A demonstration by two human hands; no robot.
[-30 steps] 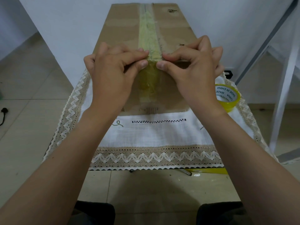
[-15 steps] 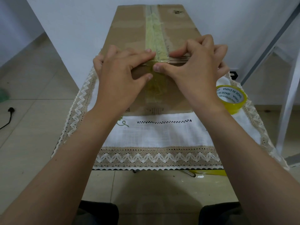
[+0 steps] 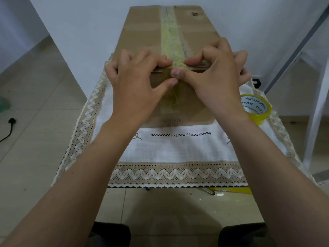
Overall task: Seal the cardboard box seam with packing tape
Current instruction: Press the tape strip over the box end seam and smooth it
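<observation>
A long cardboard box point(image 3: 142, 32) lies on the table with a yellowish tape strip point(image 3: 170, 38) running along its top seam and down the near face. My left hand point(image 3: 137, 88) and my right hand point(image 3: 219, 77) meet at the box's near top edge. The fingers press on top beside the strip, and both thumbs push the tape against the front face. The hands hide the corner where the tape folds over. A yellow roll of packing tape point(image 3: 256, 107) sits on the cloth to the right of the box, apart from my hands.
A white tablecloth point(image 3: 178, 150) with lace trim covers the small table. A white post point(image 3: 318, 104) stands close on the right. On the tiled floor lie a black plug and cord point(image 3: 11, 121) at left and a yellow item point(image 3: 231, 190) under the table's front edge.
Both thumbs have slid from the top edge down onto the front face, pressing the tape end flat. My fingers have spread over the top of the box.
</observation>
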